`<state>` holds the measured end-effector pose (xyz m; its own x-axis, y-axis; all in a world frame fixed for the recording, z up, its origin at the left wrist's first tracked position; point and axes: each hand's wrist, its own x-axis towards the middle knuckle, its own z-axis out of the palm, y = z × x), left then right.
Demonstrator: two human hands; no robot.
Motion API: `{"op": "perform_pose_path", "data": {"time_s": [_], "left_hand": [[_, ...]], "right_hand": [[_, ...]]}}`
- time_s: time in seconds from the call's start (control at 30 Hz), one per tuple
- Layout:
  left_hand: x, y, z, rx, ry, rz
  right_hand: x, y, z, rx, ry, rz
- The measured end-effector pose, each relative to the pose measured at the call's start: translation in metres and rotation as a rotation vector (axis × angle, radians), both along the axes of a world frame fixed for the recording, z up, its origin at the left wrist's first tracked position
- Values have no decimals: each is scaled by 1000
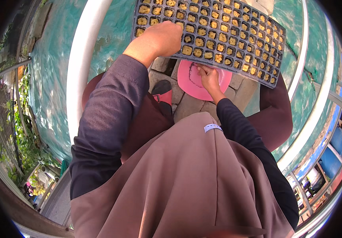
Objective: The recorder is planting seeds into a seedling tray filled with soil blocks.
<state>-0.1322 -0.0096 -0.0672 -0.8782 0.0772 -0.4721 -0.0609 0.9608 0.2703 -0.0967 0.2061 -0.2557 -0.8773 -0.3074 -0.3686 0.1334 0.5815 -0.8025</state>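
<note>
A black plastic seedling tray (215, 35) with rows of square cells lies tilted before me, and a yellowish, sponge-like plug fills most of its cells. Over the near left part of the tray is my left hand (165, 38), its fingers curled down; the fingertips are hidden, so whether they hold anything is unclear. Below the tray's near edge, my right hand (209, 76) reaches over a pink plastic dish (187, 80) with its thumb and fingers drawn together. A curved line of small dark grains, seed-like, lies in the dish beside these fingers. The tray covers the dish's far part.
Grey paving blocks (186, 107) lie under the dish, near a foot in a red and black sandal (162, 92). Thick white pipes (83, 59) run along both sides, over green sheeting (52, 89). Blue barrels (331, 162) stand far right; leafy plants (25, 113) grow at left.
</note>
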Motion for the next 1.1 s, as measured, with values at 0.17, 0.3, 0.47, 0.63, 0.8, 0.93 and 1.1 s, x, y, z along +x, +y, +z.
{"op": "perform_pose_path", "data": {"time_s": [0.17,0.3,0.47,0.63,0.8,0.93,1.1], "left_hand": [[0,2,2,5,8,-7],[-1,2,-1,14,38,-21],[4,-2,-7,61,116,-51],[4,-1,-6,56,109,-53],[4,-1,-8,59,136,-51],[4,-2,-8,67,151,-52],[4,-3,-8,74,137,-54]], "right_hand": [[0,0,-2,-21,9,-25],[0,0,-6,-39,24,-32],[0,-2,0,-3,-2,-2],[-1,-2,5,53,9,16],[-1,1,-3,49,-4,12],[0,1,-7,-25,-14,-24],[-4,5,-8,-190,-280,-226]]}}
